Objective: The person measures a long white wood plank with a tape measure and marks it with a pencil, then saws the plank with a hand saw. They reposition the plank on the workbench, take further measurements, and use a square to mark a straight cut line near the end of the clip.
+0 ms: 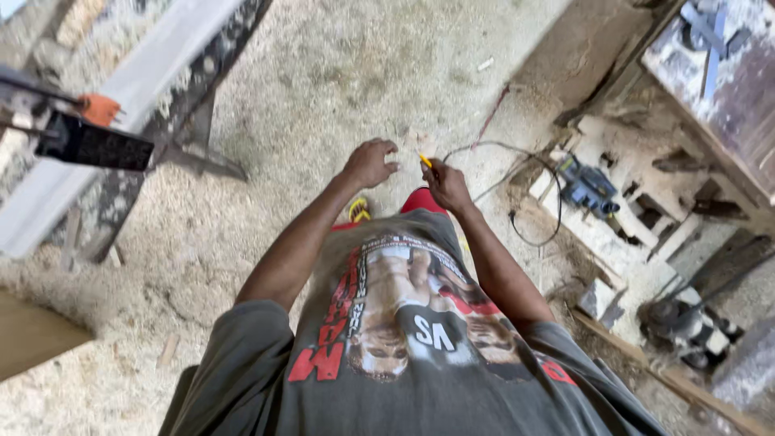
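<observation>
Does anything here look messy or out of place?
Yes. Sawdust covers the whole floor, and a blue power tool lies on scrap wood with its black cord trailing loose. The right hand holds a yellow pencil.

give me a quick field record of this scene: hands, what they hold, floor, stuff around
left hand: closed in a loose fist in front of the body, nothing clearly visible in it
right hand: pinching a small yellow pencil
floor: covered in sawdust
right side: blue power tool lying on pale wood blocks, black cord trailing from it
left side: long pale board on a dark frame, orange-handled tool near it
clothing: grey printed shirt
</observation>
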